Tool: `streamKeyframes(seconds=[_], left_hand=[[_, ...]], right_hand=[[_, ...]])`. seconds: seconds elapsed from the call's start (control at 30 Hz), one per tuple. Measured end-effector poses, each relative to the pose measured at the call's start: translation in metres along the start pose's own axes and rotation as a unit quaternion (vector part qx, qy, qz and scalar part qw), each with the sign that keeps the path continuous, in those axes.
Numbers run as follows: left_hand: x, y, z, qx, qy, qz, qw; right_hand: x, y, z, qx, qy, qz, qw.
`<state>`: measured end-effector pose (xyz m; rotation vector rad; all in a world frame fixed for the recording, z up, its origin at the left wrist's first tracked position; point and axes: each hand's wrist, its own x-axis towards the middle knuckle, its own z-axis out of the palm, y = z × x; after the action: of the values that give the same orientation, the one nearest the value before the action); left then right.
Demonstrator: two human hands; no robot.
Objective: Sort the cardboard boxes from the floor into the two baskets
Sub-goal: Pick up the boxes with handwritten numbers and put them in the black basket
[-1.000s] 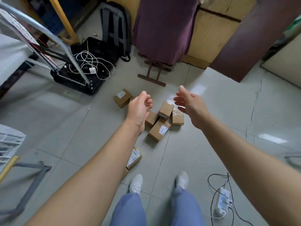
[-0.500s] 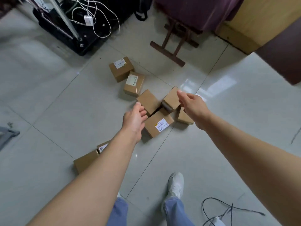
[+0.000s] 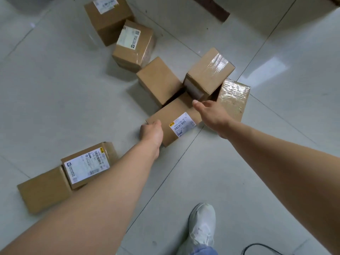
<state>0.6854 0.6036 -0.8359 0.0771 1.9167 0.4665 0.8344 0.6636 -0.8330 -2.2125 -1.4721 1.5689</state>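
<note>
Head view | labelled box (image 3: 173,120) on floor (image 3: 55,89), wedged against taped box (image 3: 207,74) | left hand (image 3: 151,131) grips its near corner | right hand (image 3: 211,115) over far end, fingers hidden, cannot tell its grip | advice: seat both hands, lift level

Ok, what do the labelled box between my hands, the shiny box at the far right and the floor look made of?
The labelled box: matte brown cardboard, with a white paper sticker. The shiny box: cardboard, apparently wrapped in clear glossy tape, given the crinkled highlights. The floor: pale glazed tile, probably ceramic; grout lines and reflections show.
</note>
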Motion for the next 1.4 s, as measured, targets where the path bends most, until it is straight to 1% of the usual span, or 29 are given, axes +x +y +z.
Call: streamKeyframes(seconds=[0.13, 0.23, 0.3, 0.4, 0.53, 0.67, 0.8, 0.87, 0.97, 1.07, 1.17, 1.3, 1.4], left_hand=[[0.038, -0.018, 0.016, -0.026, -0.004, -0.024, 0.999], [0.057, -0.021, 0.025, -0.064, -0.032, -0.051, 0.996], [0.063, -0.019, 0.027, -0.082, -0.051, -0.056, 0.994], [0.063, -0.017, 0.022, -0.092, -0.053, -0.058, 0.993], [0.037, -0.013, 0.001, -0.096, -0.036, -0.071, 0.992], [-0.009, 0.006, -0.033, -0.108, -0.014, -0.066, 0.992], [-0.071, 0.039, -0.080, -0.118, 0.010, -0.031, 0.992], [-0.107, 0.061, -0.106, -0.121, 0.015, -0.010, 0.993], [-0.169, 0.098, -0.150, -0.125, 0.029, 0.034, 0.991], [-0.229, 0.131, -0.199, -0.146, 0.037, 0.065, 0.986], [-0.291, 0.158, -0.249, -0.179, 0.022, 0.073, 0.981], [-0.370, 0.185, -0.314, -0.188, 0.008, 0.084, 0.979], [-0.415, 0.199, -0.361, -0.180, 0.001, 0.100, 0.979]], right_hand=[[0.035, 0.024, 0.026, -0.009, 0.016, 0.017, 1.000], [0.052, 0.038, 0.038, -0.017, 0.019, 0.028, 0.999], [0.059, 0.043, 0.043, -0.002, 0.020, 0.037, 0.999], [0.054, 0.041, 0.048, 0.006, 0.037, 0.069, 0.997], [0.018, 0.017, 0.045, -0.009, 0.045, 0.091, 0.995], [-0.032, -0.028, 0.023, -0.036, 0.040, 0.097, 0.994], [-0.092, -0.085, -0.007, -0.015, 0.026, 0.079, 0.996], [-0.125, -0.119, -0.023, 0.017, 0.029, 0.066, 0.997], [-0.179, -0.172, -0.049, 0.084, 0.033, 0.073, 0.993], [-0.234, -0.218, -0.077, 0.129, 0.043, 0.089, 0.987], [-0.295, -0.268, -0.098, 0.146, 0.058, 0.074, 0.985], [-0.374, -0.332, -0.112, 0.173, 0.073, 0.051, 0.981], [-0.426, -0.371, -0.112, 0.174, 0.066, 0.050, 0.981]])
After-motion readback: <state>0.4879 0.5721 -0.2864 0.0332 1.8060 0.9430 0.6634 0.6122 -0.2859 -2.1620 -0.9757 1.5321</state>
